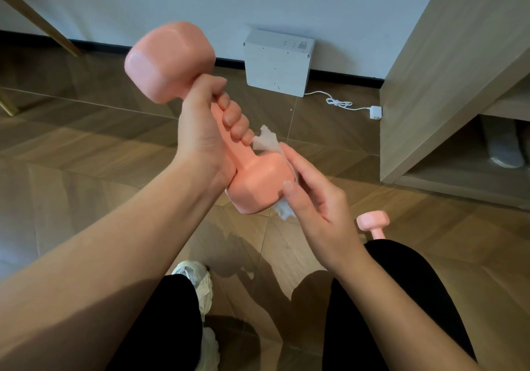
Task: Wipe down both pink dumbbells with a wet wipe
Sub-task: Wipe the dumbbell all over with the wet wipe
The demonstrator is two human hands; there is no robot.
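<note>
My left hand (206, 130) is wrapped around the handle of a pink dumbbell (169, 61), held up in the air and tilted, one head at upper left and the other at lower right. My right hand (312, 195) presses a white wet wipe (268, 140) against the lower head; the wipe sticks out above and below my fingers. A second pink dumbbell (372, 221) stands on the floor at the right, its lower part hidden behind my knee.
A white box (276, 64) leans against the wall, with a white cable and plug (375, 112) on the wooden floor. A wooden cabinet (447, 64) stands at the right. My legs and pale shoes (198, 281) are below.
</note>
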